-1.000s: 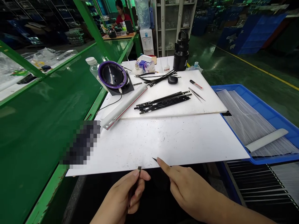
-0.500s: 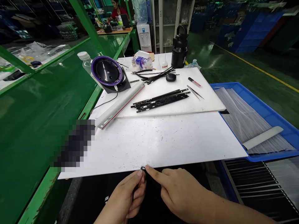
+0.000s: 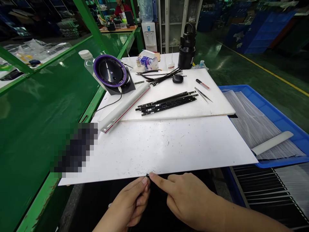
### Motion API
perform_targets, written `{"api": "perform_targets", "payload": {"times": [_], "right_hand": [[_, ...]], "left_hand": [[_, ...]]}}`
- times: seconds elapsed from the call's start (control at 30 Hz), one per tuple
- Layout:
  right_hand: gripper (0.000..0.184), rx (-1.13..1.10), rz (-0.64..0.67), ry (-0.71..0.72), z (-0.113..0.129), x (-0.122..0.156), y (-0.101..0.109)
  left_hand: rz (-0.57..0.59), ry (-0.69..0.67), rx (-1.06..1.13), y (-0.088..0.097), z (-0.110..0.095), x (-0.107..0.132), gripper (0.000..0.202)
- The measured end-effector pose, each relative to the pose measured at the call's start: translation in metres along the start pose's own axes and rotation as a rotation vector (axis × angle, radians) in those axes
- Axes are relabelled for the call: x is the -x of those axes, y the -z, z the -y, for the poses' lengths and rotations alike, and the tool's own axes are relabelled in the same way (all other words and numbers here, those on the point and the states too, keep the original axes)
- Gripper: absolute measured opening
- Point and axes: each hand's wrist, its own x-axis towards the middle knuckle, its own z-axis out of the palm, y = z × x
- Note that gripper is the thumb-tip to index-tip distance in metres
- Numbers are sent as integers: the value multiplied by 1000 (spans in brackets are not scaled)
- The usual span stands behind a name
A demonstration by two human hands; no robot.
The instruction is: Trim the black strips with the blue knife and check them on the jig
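My left hand is closed at the front edge of the white board, pinching a small black piece between thumb and fingers. Only a tip of this piece shows; the rest is hidden in the hand. My right hand has its index finger stretched out, the fingertip touching or very close to the piece. Its thumb sits apart from that finger, and the other fingers are mostly out of sight. Beyond the hands, a bundle of thin black strips lies on a white foam sheet.
A white bar lies slantwise near a purple-rimmed fan. Tweezers, a red-and-black tool, a black case, pliers and a black bottle are farther back. A blue tray stands right; a person in red sits far behind.
My right index fingertip has shifted slightly down and left onto the small black piece, so less of it shows. My left hand keeps its pinch. The view has moved a little.
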Motion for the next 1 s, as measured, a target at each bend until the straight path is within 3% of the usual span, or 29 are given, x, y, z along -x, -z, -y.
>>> {"api": "perform_targets", "payload": {"times": [0.2,0.53,1.0], "right_hand": [[65,77,8,5,-2,-1,-1],[65,-120,26,-17,-3,0,0],[66,-86,33,-5,-3,-2,5]], "left_hand": [[14,-10,-12,1,0,-1,43],[24,-8,-12,3,-1,-2,43],[39,-10,-60,3,-2,-2,39]]}}
